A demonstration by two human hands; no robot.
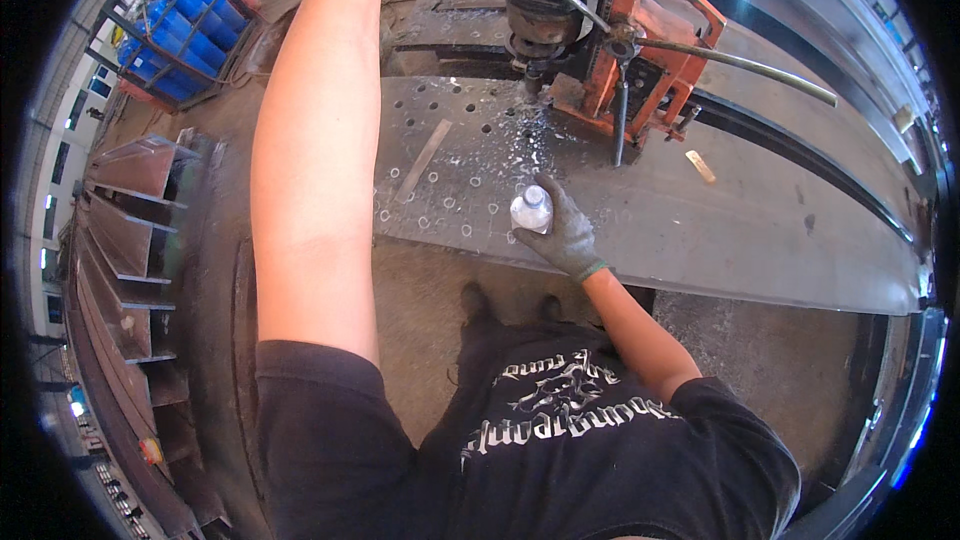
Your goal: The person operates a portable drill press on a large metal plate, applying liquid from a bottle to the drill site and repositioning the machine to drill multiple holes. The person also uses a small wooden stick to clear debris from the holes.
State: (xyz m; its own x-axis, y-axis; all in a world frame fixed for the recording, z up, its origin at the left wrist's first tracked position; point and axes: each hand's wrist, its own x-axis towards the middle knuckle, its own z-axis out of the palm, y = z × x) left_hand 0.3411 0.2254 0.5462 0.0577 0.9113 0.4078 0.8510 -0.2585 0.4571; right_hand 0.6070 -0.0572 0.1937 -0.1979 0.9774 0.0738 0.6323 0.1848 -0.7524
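Grey knitted fabric gloves the right hand (567,230) of a person in a metal workshop, its fingers curled around a clear plastic bottle (532,208) held upright with the cap on top, above the near edge of a dark steel plate (640,225). The left forearm (318,140), bare below a black short sleeve, stretches out past the top of the picture; the left hand is out of view, so its grip cannot be told. The hands are apart.

Ahead of the bottle stands a drilling machine (605,85), its angular orange frame scuffed and its body stained, with smooth metal rods (740,68) spreading from a hub. Whitish splashes (528,140) speckle the plate beneath its spindle. Round holes (486,128) pierce the smooth steel, and pale hand-drawn rings (448,202) dot the nearer side. A narrow flat strip (425,158) lies slantwise to the left; a small tan scrap (700,166) lies to the right. Beyond, at left, glossy blue cylinders (185,35) fill a metal rack, above a row of rough, angular steel pieces (140,170).
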